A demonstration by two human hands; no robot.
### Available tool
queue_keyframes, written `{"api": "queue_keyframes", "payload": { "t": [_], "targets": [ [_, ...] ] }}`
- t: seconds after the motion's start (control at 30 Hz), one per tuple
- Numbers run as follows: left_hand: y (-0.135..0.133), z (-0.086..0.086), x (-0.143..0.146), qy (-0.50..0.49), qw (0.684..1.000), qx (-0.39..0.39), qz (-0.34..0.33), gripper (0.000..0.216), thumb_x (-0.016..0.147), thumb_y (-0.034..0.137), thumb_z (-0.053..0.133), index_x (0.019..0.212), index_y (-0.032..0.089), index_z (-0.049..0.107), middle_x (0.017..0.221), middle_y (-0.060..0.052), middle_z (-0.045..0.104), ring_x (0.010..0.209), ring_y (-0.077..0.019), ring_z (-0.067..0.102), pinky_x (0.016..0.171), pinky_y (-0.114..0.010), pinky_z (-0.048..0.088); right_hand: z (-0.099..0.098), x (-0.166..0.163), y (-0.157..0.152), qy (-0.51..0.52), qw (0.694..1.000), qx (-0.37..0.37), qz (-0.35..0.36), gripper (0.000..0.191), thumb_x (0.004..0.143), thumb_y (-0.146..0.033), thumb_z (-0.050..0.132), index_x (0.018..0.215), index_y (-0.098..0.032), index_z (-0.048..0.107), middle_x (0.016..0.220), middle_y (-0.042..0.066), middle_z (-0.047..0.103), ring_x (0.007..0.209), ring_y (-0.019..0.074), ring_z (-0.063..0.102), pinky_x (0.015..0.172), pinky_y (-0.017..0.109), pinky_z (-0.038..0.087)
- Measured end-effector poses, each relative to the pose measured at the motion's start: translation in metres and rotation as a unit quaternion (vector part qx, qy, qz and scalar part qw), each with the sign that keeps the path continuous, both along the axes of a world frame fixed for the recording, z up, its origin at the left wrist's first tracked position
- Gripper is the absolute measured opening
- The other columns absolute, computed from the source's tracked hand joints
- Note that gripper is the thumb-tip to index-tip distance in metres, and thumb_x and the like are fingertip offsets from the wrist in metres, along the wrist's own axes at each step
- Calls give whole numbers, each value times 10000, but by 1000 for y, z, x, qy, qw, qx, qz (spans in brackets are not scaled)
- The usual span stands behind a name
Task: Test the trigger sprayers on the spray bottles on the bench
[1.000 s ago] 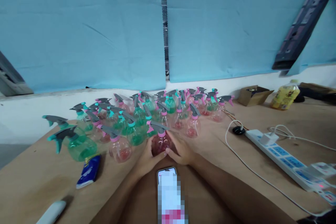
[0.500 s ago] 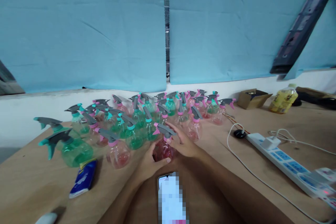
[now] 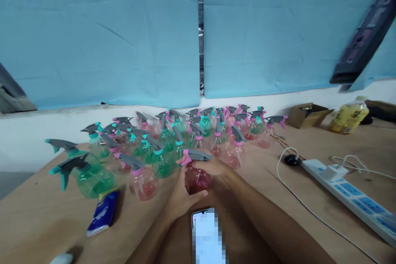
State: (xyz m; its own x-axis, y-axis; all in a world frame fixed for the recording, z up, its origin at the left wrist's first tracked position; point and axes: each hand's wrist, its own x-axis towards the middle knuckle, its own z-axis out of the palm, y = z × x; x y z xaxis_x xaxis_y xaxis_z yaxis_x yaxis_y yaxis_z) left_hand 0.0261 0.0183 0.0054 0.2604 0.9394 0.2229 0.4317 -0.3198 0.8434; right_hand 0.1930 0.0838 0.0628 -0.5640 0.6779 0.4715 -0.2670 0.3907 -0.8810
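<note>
A pink spray bottle point(image 3: 198, 180) with a grey and pink trigger head stands in front of me, its nozzle pointing left. My left hand point(image 3: 183, 193) is wrapped round the lower left side of its round body, thumb across the front. Just under the trigger head, my right hand point(image 3: 214, 167) closes round the neck from behind and the right; its fingers are partly hidden by the bottle. A phone point(image 3: 207, 235) lies close to me below the hands. Left of them stands another pink spray bottle point(image 3: 144, 185).
Several green and pink spray bottles point(image 3: 163, 165) crowd the table behind my hands. A blue packet point(image 3: 103, 213) lies at left. To the right are a power strip point(image 3: 346, 198) with white cables, a black round object point(image 3: 292, 159), a cardboard box point(image 3: 307, 117) and a yellow-labelled bottle point(image 3: 348, 117).
My right hand has come down from beside the trigger head to the neck. The head now lies more level, nozzle to the left. My left hand stays on the body; the whole view has shifted slightly.
</note>
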Motion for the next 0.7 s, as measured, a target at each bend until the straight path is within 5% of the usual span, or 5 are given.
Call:
{"api": "queue_keyframes", "payload": {
  "t": [0.2,0.33,0.43,0.7],
  "targets": [
    [7,0,-11,-142,987,-73,23,430,733,204,541,1157,220,471,672,61,521,590,-117,512,575,-235,394,-2,9,4,-26,998,-53,-2,392,716,-106,502,1031,-204,713,661,-31,683,620,138,619,675,270,493],
    [9,4,-13,-165,979,-109,51,135,753,243,428,743,190,552,569,36,505,509,-112,460,517,-230,334,-6,7,4,-13,997,-72,-38,331,666,-100,503,886,-204,729,604,-30,654,587,140,601,603,254,447],
    [9,4,-14,-166,978,-110,57,179,727,269,431,563,197,446,515,46,413,471,-96,377,483,-223,266,-6,4,1,14,994,-103,-46,268,649,-123,514,804,-196,720,657,-19,666,584,142,612,603,261,459],
    [14,-7,-16,-188,973,-120,55,197,696,293,459,533,191,421,503,59,347,476,-86,276,494,-226,185,-4,7,1,-21,997,-67,-38,340,685,-128,509,943,-194,720,634,-18,669,604,124,604,614,235,406]
  ]
}}
